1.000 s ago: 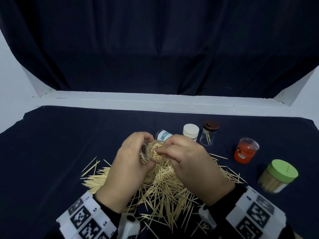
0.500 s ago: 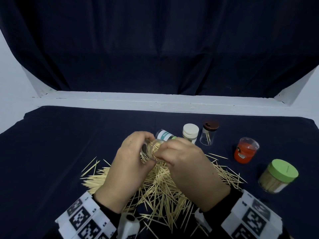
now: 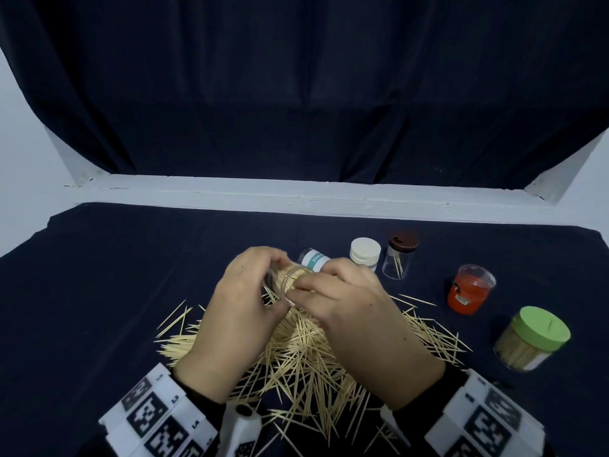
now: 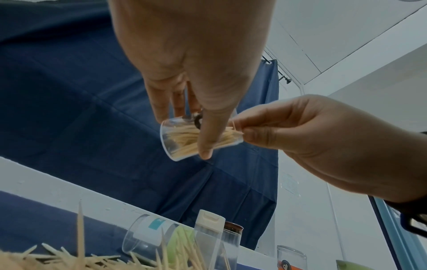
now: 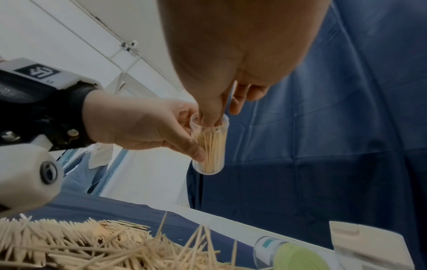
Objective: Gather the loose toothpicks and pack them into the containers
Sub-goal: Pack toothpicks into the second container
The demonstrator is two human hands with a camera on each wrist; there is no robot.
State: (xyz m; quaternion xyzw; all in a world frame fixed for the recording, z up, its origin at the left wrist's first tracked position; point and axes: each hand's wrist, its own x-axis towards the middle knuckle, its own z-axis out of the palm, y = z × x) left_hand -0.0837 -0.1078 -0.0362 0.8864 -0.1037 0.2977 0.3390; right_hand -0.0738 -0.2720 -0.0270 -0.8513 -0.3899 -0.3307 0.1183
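Clear plastic, held aslant above the heap: your left hand (image 3: 242, 311) grips the small container (image 4: 201, 136), mouth turned rightward so your right hand (image 3: 359, 319) can pinch toothpicks in at its rim. Below, the loose toothpicks (image 3: 303, 357) lie spread on dark cloth (image 3: 99, 291), so strays likely fall back among them.

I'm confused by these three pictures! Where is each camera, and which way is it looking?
Head: on the person's head, looking down at the toothpick pile; both hands show.
Left wrist: below the left hand, looking up along it at the clear tube.
Right wrist: below the right hand, looking up along it.
All three share the clear tube.
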